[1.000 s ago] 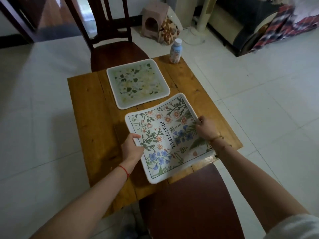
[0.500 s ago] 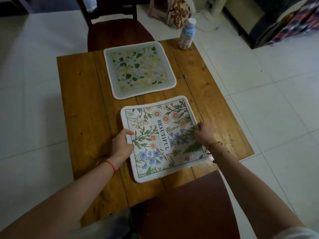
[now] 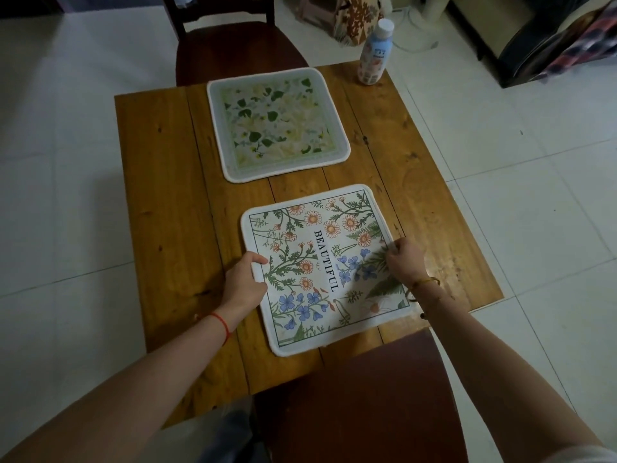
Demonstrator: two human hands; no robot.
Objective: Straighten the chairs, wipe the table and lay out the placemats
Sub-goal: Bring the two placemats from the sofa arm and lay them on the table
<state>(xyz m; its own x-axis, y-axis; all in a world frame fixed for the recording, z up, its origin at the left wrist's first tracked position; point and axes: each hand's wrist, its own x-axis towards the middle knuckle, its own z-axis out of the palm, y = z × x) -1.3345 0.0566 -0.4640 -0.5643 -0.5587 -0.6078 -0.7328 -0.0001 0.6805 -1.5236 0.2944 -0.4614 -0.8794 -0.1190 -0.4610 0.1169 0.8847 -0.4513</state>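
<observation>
Head view is showing the placemat step: the left hand (image 3: pixel 243 283) is pinching the flowered placemat (image 3: pixel 325 267) at its 9 o'clock edge, while the right hand (image 3: pixel 405 259) is gripping its 3 o'clock edge. It is lying slightly skewed on the tabletop (image 3: pixel 160 208), so squaring probably comes next. At 12 o'clock a green placemat (image 3: pixel 277 123) is lying flat; at 1 o'clock a bottle (image 3: pixel 374 53) is standing clear.

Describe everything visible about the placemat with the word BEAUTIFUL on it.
The BEAUTIFUL placemat is a rounded square, seemingly fabric, with a white stitched border and a thin dark frame around orange daisies, blue flowers and green ferns. It lies flat on the wooden table, slightly turned, at the near edge. The left hand grips its left edge; the right hand presses its right side.
</observation>
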